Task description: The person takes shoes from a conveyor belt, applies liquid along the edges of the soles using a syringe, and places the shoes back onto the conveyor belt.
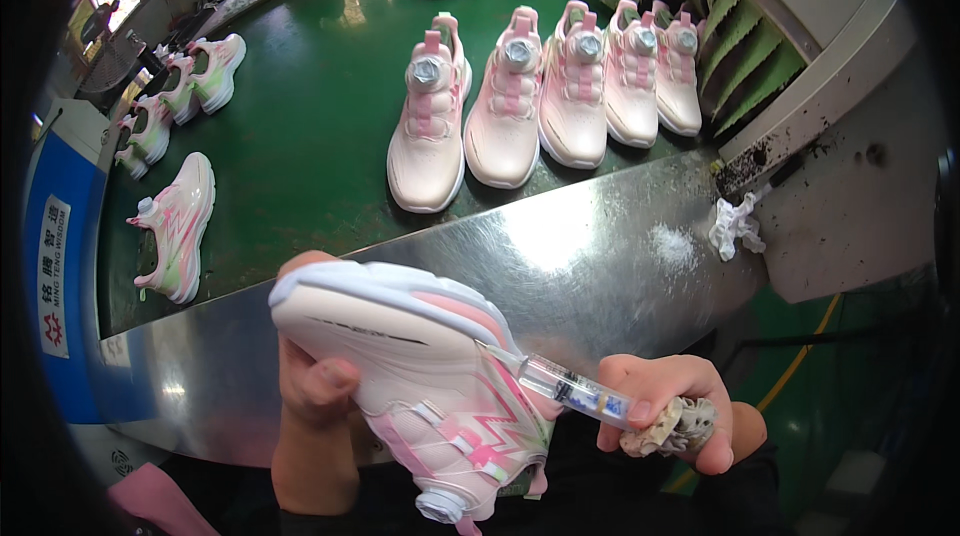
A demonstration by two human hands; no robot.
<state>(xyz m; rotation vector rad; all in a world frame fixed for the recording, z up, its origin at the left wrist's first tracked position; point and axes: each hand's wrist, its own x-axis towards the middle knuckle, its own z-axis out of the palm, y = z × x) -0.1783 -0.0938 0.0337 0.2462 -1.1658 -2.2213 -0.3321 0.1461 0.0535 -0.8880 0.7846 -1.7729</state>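
Note:
A pale pink sneaker (400, 366) is tilted on its side in front of me, its white sole facing up and away and its silver-wrapped dial (440, 506) toward me. My left hand (318, 381) is closed around the toe end, some fingers hidden behind the shoe. Between the fingers of my right hand (690, 381) is a clear syringe (575, 394), its tip at the seam where the upper meets the sole. A crumpled greyish-beige wad (668, 431), maybe cloth, sits in the same hand at the syringe's rear end.
Beyond a metal ledge (450, 256), a green conveyor belt (300, 136) carries several pink sneakers (505, 106) in a row. Others stand at its far end and left side, one sneaker (180, 226) closer. Green strip flaps (740, 46) and white crumpled tissue (735, 226) are at right.

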